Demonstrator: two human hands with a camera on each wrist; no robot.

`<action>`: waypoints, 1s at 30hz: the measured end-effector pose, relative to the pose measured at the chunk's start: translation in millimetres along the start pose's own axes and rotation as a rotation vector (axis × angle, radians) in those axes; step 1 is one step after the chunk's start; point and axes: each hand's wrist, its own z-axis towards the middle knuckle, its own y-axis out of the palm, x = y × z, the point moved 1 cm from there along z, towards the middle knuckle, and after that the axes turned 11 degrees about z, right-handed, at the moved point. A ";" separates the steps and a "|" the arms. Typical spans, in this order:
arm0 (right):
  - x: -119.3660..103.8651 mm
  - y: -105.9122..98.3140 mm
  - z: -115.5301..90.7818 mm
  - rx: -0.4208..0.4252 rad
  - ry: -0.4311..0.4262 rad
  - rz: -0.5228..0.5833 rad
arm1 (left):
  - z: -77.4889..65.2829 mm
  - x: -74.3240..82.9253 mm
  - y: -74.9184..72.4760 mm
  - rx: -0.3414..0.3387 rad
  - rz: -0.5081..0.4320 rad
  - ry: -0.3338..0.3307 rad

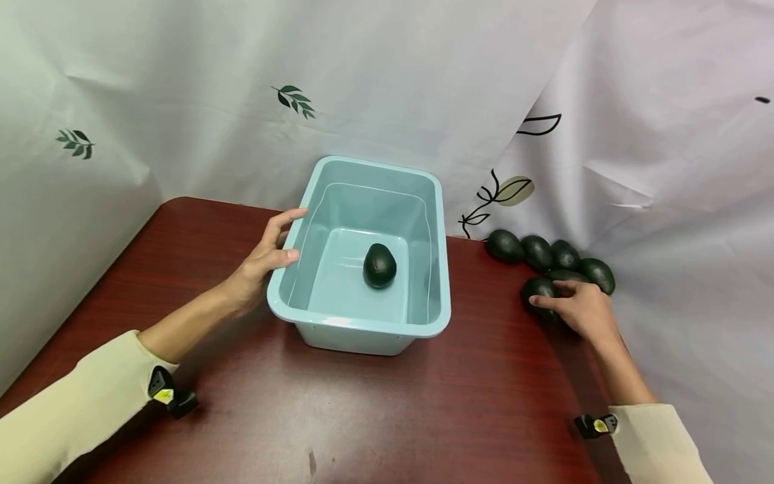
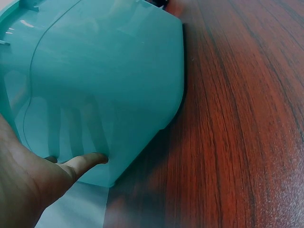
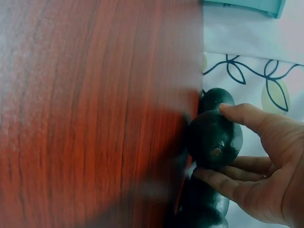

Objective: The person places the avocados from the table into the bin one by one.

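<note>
A light blue plastic tub stands on the table with one dark green avocado lying on its floor. My left hand grips the tub's left rim, thumb over the edge; in the left wrist view its fingers lie against the outer wall. At the right, my right hand holds an avocado between thumb and fingers. The right wrist view shows this avocado with its stem end towards the camera. Several more avocados lie together just behind and beside it, one partly hidden by the hand.
The dark red-brown wooden table carries everything. A pale cloth with leaf prints hangs behind the table and along both sides. The avocado group lies near the table's back right corner, close to the cloth.
</note>
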 end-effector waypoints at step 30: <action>-9.4 9.1 0.1 0.044 -0.098 0.066 | -1.1 0.1 -0.3 -0.004 0.015 0.002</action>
